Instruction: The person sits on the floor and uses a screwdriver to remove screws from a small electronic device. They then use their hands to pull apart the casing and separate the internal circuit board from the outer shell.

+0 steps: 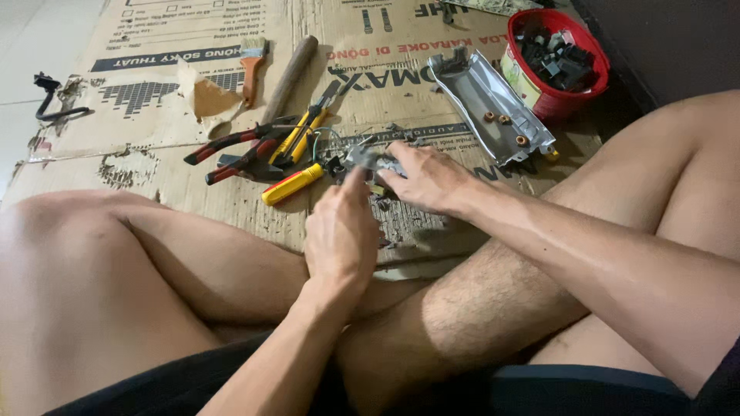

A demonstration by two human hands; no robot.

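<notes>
Flattened cardboard sheet [154, 166], printed and torn in patches, spread on a pale tiled floor [31, 46]. On the cardboard: red-handled pliers [231, 150]; yellow-handled pliers [304, 131]; yellow screwdriver [291, 185]; small paintbrush with orange handle [251, 69]; wooden tool handle [290, 77]; silver metal cover plate [489, 104] bearing small copper-coloured rings; red plastic tub [559, 58] of dark parts, at the far right corner. On the floor, just off the cardboard's left edge: black bent metal hook [50, 96]

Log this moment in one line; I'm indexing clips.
left hand: touches small grey part | right hand: holds it | nearby: pliers, yellow screwdriver | surface: cardboard
</notes>
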